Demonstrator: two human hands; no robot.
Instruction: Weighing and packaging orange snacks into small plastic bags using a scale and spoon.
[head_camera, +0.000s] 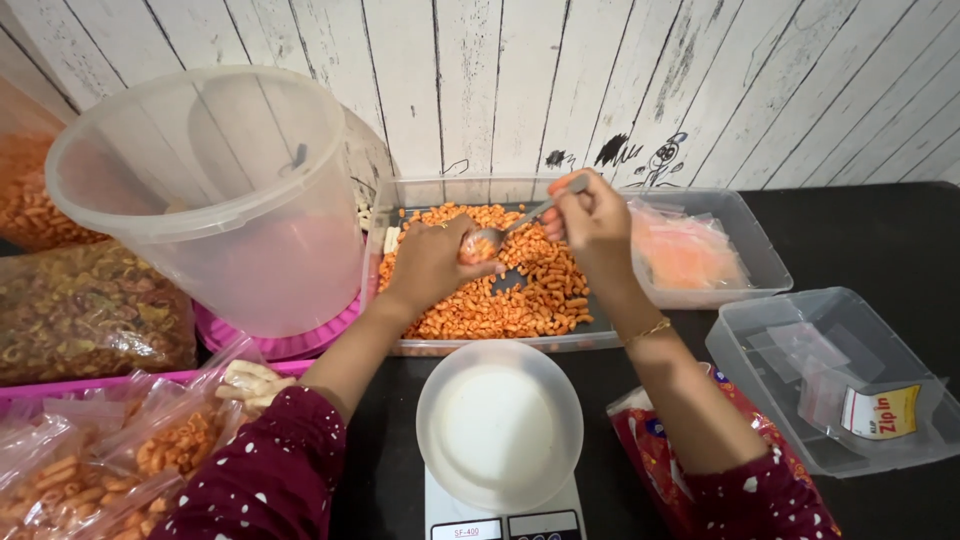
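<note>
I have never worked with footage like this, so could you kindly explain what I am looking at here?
There is one picture, taken by a camera on a person's head, looking down at their two bare hands. The right hand holds a metal spoon over a clear tray of orange snack pieces. The left hand pinches a small bag at the spoon's bowl. In front stands a white bowl on a kitchen scale. A large clear bucket stands to the left, and a box of empty bags to the right.
</note>
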